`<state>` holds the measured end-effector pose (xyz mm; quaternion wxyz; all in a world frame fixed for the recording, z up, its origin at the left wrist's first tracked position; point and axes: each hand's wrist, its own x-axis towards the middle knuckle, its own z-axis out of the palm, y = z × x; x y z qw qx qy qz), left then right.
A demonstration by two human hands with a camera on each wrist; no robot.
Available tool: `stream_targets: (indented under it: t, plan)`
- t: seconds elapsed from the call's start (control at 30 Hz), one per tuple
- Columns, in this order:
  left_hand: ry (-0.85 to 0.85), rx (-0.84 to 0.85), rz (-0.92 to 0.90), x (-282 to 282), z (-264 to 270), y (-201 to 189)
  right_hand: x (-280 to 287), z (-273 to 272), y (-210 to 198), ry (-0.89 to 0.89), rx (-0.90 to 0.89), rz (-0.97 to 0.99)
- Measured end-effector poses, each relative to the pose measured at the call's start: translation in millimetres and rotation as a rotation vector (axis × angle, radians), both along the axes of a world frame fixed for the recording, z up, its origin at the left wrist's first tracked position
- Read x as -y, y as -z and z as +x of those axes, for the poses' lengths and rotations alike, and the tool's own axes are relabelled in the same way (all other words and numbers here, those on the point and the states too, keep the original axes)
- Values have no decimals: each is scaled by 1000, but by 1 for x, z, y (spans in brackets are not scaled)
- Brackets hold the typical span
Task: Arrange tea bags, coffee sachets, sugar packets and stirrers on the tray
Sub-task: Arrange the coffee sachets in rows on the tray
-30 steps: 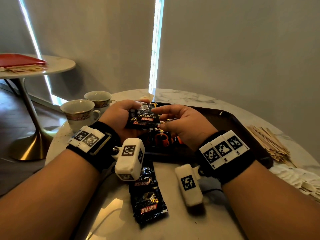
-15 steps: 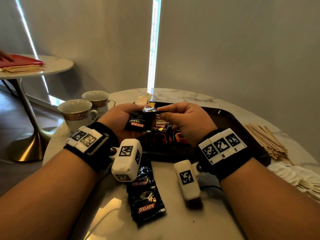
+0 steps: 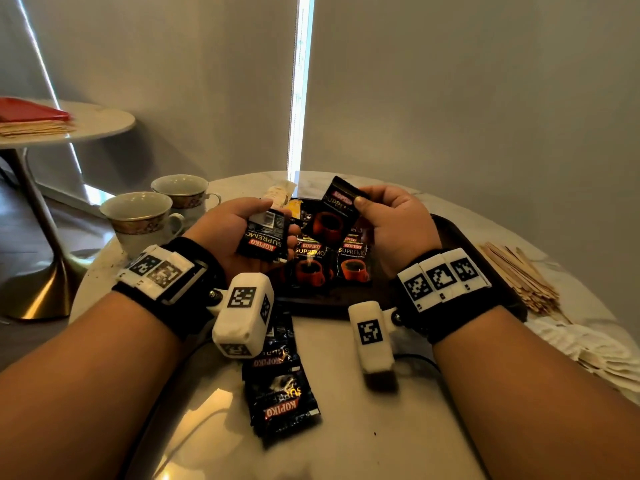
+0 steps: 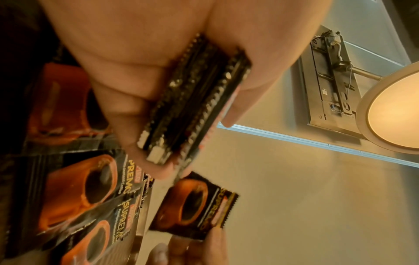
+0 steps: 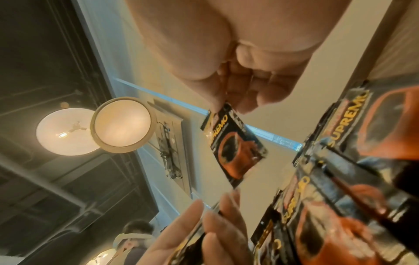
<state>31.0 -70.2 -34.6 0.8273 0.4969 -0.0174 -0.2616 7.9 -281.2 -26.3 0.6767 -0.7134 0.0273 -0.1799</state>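
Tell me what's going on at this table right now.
A person is laying out Kopiko coffee sachets on a dark tray. The left hand holds a small stack of sachets, while the right hand pinches a single sachet above the sachets already lying on the tray. More sachets wait on the marble table, and the wooden stirrers lie beside the tray, not yet arranged.

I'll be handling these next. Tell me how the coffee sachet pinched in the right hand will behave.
The coffee sachet hangs from the right hand by one corner, so it is probably light. It stays fairly flat, so likely semi-stiff. Its glossy film may be slippery.
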Motion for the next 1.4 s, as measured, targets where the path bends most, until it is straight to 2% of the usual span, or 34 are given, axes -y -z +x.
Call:
stream_targets:
  t: [0.17, 0.33, 0.47, 0.63, 0.83, 1.13, 1.4]
  plan:
    - [-47, 11, -11, 1, 2, 1, 17, 4, 6, 114, -168, 7]
    - [-53, 8, -21, 3, 1, 0, 30, 11, 12, 63, -337, -119]
    - [-49, 9, -24, 3, 0, 0, 28, 13, 14, 47, -357, -257]
    - [-49, 9, -25, 3, -1, 0, 29, 15, 18, -18, -406, -221]
    - [-54, 9, -13, 3, -2, -1, 30, 10, 14, -38, -410, -371]
    - [-70, 16, 1, 4, -4, -1, 25, 4, 12, -69, -461, -238]
    - [-75, 19, -9, 4, -5, -1, 25, 3, 11, -55, -458, -229]
